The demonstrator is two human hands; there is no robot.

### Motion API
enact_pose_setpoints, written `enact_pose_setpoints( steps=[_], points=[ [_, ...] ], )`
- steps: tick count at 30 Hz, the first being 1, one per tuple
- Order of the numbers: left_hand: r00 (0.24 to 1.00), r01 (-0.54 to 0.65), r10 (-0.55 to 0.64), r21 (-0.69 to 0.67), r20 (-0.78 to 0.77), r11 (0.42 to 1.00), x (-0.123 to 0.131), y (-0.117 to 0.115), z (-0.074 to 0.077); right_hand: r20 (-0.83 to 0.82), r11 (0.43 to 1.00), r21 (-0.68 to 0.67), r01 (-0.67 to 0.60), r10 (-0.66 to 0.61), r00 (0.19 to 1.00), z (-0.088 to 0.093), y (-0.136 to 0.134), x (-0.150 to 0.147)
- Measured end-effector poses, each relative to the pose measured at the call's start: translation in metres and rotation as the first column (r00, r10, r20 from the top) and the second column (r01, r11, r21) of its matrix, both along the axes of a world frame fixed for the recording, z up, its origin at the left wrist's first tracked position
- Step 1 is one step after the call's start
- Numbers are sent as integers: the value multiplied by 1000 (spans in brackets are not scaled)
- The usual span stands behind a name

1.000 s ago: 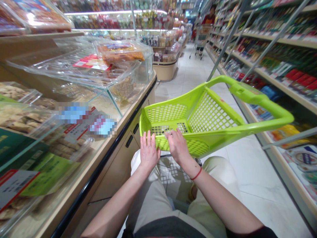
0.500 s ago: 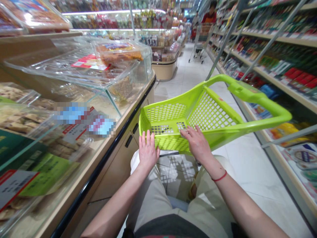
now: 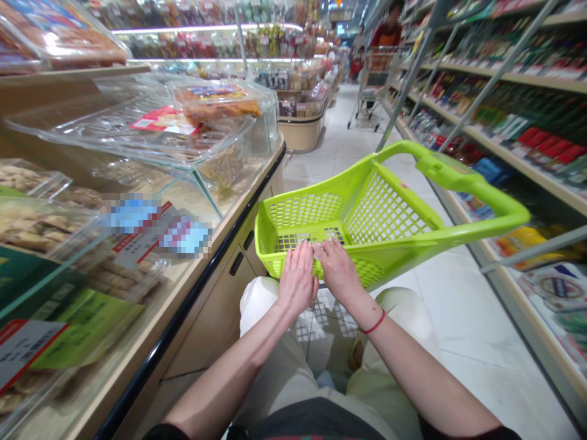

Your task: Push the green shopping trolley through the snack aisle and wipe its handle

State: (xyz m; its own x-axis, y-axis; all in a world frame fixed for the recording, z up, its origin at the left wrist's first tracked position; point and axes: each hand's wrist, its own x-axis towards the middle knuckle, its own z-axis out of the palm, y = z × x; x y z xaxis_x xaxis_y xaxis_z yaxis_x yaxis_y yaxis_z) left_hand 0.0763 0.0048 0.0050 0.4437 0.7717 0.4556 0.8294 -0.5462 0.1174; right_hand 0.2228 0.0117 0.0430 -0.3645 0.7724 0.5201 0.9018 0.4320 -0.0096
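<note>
A bright green plastic shopping cart (image 3: 403, 238) with latticed sides stands across my knees, its looped handle to the right. On its near rim rests my left hand (image 3: 298, 278), fingers stretched out over the edge. Right beside it lies my right hand (image 3: 337, 269), a red cord around the wrist, its fingers also laid over the rim, slightly bent. The two hands almost touch at the fingertips. Neither one is wrapped round anything. Through the holes of the cart's bottom the floor shows.
At left is a display counter (image 3: 247, 226) with clear bins of packaged dried food and price tags. Shelves (image 3: 518, 137) of packed goods line the right, behind a slanting metal bar (image 3: 408, 79). Down the aisle a person (image 3: 385, 36) stands behind a metal cart (image 3: 373, 79).
My left hand has slid right along the rim, and my right hand has moved left, so they now lie side by side. The person with the cart down the aisle appears slightly nearer.
</note>
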Motion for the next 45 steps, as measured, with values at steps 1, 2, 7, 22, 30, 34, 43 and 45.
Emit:
enact_pose_setpoints(
  steps=[1,2,7,22,30,34,43,45],
  points=[
    [1000,-6,6,1,-4,1000,0,1,0,-2,1000,-5,-10,10,1000,0,0,0],
    [1000,-12,12,4,-7,1000,0,3,-1,-3,1000,-9,-24,24,1000,1,1,1],
    [1000,-19,18,34,24,999,-9,7,-7,-2,995,-10,-98,98,995,4,1,37],
    [995,2,-14,116,100,993,-13,10,-18,-4,1000,4,-4,4,1000,4,-5,84],
    [993,19,-30,102,110,995,-17,13,-22,17,997,-23,-74,74,997,6,-6,54],
    [994,13,-26,118,110,993,-20,13,-22,50,999,-16,-50,51,997,18,-15,95],
    [994,-53,45,75,105,996,-5,5,-8,65,998,61,24,-28,998,23,-21,125],
    [996,-9,5,44,85,999,7,2,2,66,998,68,15,-19,998,20,-18,115]
  ],
)
